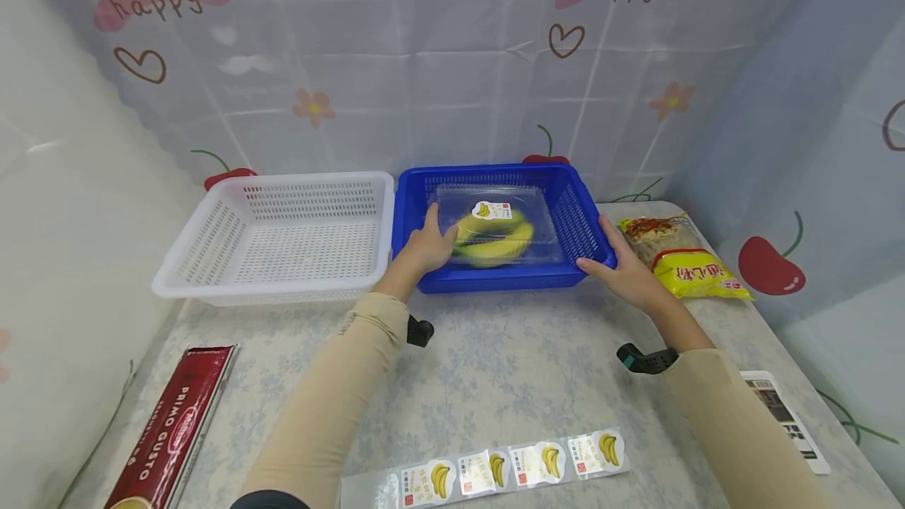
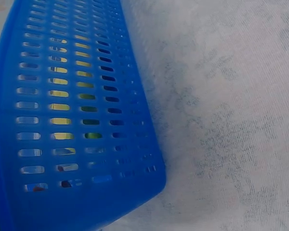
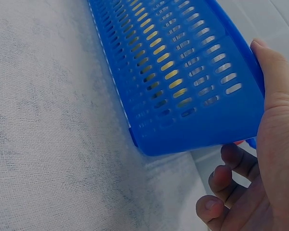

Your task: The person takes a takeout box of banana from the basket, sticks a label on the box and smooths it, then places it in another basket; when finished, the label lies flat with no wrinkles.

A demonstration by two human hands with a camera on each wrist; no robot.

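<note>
A blue basket [image 1: 503,279] with slotted walls stands against the curtain. Inside it lies a clear plastic box [image 1: 546,218] of yellow bananas [image 1: 503,248], with a banana sticker [image 1: 491,210] on its lid. My left hand [image 1: 427,247] reaches over the basket's front left rim, fingers and thumb extended along the box's left side; this hand is outside the left wrist view. At the front right corner, my right hand [image 1: 628,273] grips the basket's rim. In the right wrist view, its thumb [image 3: 274,72] presses the rim and its other fingers curl beside the corner.
Left of the blue basket stands a white basket [image 1: 269,289]. A yellow food bag [image 1: 696,269] lies at right, with a white device [image 1: 788,422] nearer me. A red spaghetti pack [image 1: 173,430] and a strip of banana stickers [image 1: 519,466] lie in front.
</note>
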